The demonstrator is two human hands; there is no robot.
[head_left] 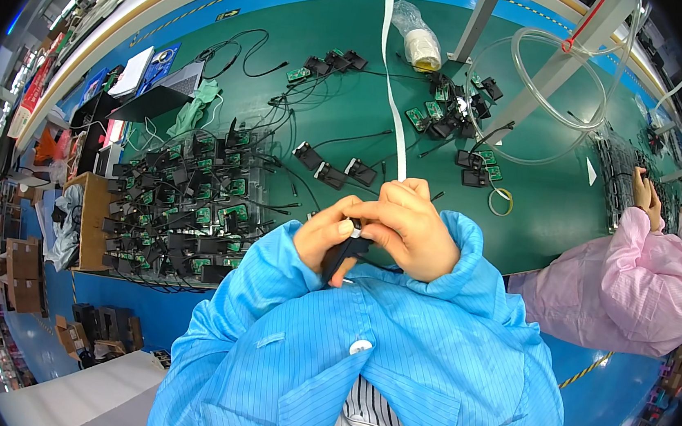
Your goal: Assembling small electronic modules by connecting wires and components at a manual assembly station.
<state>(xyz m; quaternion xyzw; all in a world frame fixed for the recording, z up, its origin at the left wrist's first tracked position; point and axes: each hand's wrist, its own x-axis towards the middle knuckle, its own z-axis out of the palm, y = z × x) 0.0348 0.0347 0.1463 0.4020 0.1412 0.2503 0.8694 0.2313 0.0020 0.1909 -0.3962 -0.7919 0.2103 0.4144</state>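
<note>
In front of my chest, my left hand (324,232) grips a small black plastic housing (338,260), with a fingertip showing below it. My right hand (409,229) meets it from the other side, thumb and fingers pinched together at the housing's upper end. A small pale piece shows between the fingertips there; its kind is unclear. A white strap (394,87) comes down from above and disappears behind my right hand. Beyond my hands lie several black housings (330,175) with cables on the green table (285,109).
At left, a tray (256,197) is crowded with black housings and green circuit boards. More boards (435,109) lie farther back, near a plastic-wrapped roll (421,47). Clear tubing (527,75) hangs at right. A co-worker in a pink sleeve (630,241) sits at right.
</note>
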